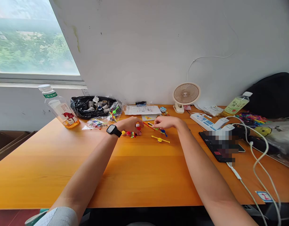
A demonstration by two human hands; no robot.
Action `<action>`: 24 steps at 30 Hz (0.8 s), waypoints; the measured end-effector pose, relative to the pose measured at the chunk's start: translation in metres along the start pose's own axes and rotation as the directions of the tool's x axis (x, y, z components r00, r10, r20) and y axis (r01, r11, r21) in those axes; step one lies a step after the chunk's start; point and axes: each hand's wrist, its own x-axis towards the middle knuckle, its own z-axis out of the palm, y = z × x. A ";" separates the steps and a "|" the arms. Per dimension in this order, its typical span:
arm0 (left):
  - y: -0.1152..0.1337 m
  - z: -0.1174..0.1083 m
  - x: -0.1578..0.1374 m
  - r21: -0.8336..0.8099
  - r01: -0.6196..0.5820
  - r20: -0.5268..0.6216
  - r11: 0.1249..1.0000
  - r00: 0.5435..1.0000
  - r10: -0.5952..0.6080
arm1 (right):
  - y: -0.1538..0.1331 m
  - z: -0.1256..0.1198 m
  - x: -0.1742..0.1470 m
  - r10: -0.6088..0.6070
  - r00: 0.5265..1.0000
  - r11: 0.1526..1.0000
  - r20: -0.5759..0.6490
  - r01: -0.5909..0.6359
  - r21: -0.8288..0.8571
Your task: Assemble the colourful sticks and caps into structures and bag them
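Left hand point(132, 124): curled at colored parts point(128, 133). Right hand point(166, 122): bent at red stick point(148, 126). Both grips: indeterminable. Left of left hand: clear bag point(86, 126) of small pieces point(97, 123); black bag point(76, 105) containing gray cylinders point(91, 104); bottle point(60, 108) containing amber liquid point(72, 125).

Bright daylight | window point(36, 40) upper left, hazy | tabletop point(52, 150) sheen | edges stretched | phone point(210, 147) partly pixelated

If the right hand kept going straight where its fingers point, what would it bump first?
Probably the thin red stick by the fingertips of the right hand, maybe touching already; depth is hard to judge. Past that comes the left hand.
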 end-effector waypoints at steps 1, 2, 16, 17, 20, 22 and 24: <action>0.000 0.000 0.000 -0.004 -0.021 -0.017 1.000 1.000 0.021 | 0.001 0.000 0.000 -0.011 1.000 0.999 -0.010 0.012 0.034; 0.001 0.001 0.000 -0.010 -0.046 -0.041 0.999 0.998 0.045 | 0.002 0.000 0.000 -0.027 0.999 0.997 -0.022 0.029 0.076; 0.038 -0.018 0.003 -0.466 -0.143 -0.416 0.873 0.907 -0.073 | -0.034 0.009 0.018 -0.073 0.574 0.877 -0.816 0.426 0.222; 0.040 -0.017 0.004 -0.490 -0.166 -0.422 0.856 0.904 -0.066 | -0.037 0.010 0.019 -0.061 0.547 0.880 -0.835 0.424 0.214; 0.044 -0.013 0.006 -0.553 -0.238 -0.456 0.798 0.889 -0.051 | -0.044 0.013 0.019 -0.033 0.493 0.892 -0.870 0.407 0.197; 0.047 -0.012 0.007 -0.579 -0.259 -0.474 0.773 0.878 -0.061 | -0.046 0.013 0.018 -0.023 0.487 0.895 -0.873 0.399 0.200; 0.049 -0.013 0.007 -0.581 -0.251 -0.492 0.774 0.866 -0.089 | -0.048 0.013 0.017 -0.033 0.516 0.885 -0.856 0.414 0.215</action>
